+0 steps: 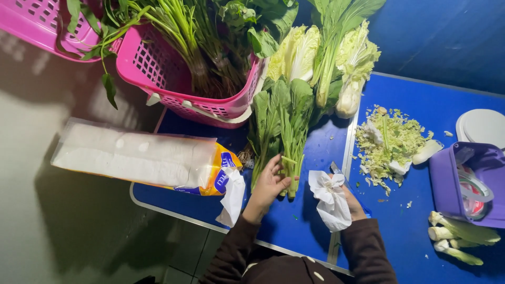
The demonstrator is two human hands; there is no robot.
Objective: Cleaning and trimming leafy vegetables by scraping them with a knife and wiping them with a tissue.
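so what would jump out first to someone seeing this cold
Probably the pink basket of long-stemmed greens at top left, against the blue table. Next, the left hand resting on a bunch of leafy greens at centre, while the right hand grips a crumpled white tissue.

One camera only, worn on the person's head, looking steeply down from above the near edge of the blue folding table [294, 221]. It sits close: the table fills the frame, grey floor showing left of it.
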